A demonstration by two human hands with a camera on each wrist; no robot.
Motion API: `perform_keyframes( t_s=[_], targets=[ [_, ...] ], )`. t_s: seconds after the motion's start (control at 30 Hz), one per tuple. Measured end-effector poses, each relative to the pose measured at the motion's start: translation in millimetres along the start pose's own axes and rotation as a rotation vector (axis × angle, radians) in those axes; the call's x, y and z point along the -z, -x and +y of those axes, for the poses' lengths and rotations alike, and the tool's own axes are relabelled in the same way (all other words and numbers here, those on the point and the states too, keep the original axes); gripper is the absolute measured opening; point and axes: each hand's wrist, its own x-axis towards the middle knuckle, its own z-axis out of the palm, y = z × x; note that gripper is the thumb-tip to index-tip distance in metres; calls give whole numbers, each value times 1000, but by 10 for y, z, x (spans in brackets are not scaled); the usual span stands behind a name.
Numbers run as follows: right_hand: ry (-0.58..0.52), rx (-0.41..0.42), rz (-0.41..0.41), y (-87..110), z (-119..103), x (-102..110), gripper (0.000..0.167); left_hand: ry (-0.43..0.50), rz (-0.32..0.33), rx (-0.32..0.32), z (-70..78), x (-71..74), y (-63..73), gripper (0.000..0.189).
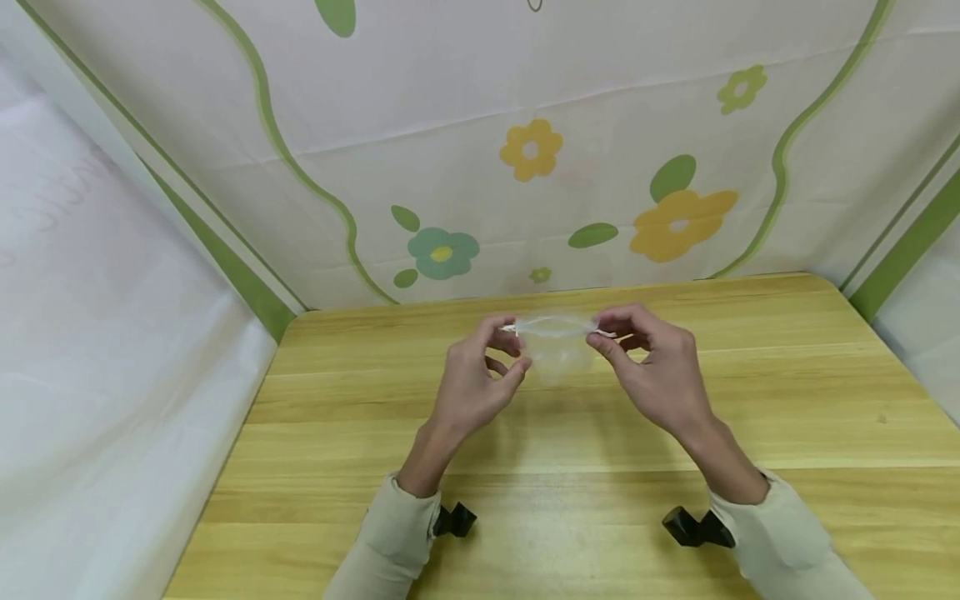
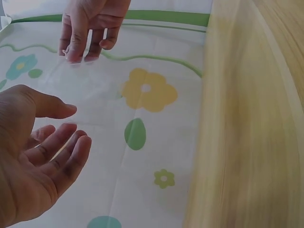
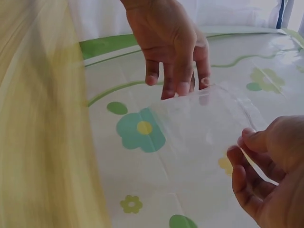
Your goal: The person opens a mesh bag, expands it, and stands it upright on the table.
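A small see-through drawstring bag [image 1: 557,354] hangs above the far part of the table, its white cord showing at both ends of the gathered mouth. My left hand [image 1: 480,383] holds its left edge, fingers curled behind and thumb low in front. On the other side my right hand [image 1: 660,367] pinches the upper right corner by the cord between thumb and fingertips. In the right wrist view, the clear film of the bag [image 3: 204,123] spreads between both hands, with a cord loop near the left fingertips. Nothing shows inside it.
The wooden table [image 1: 555,533] spreads beneath the hands. A white cloth [image 1: 450,150] printed with flowers and green vines stands as a wall behind it, and white sheeting [image 1: 112,333] hangs at the left. Black mounts [image 1: 455,521] stick out from the sleeves.
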Motion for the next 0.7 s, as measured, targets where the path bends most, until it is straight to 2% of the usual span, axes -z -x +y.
perform_keyframes(
  t_s=[0.17,0.37,0.53,0.7],
  targets=[
    [-23,3,-40,-2,122,-63,17,10,49,-2,-21,33,-19,47],
    [0,-9,-74,20,269,-128,17,-15,83,-38,-60,41,-42,28],
    [55,-61,-164,46,351,-185,14,-54,70,-47,-130,2,-43,21],
    [105,-164,-254,73,415,-236,12,-100,8,7,-220,-61,-26,23]
  ],
)
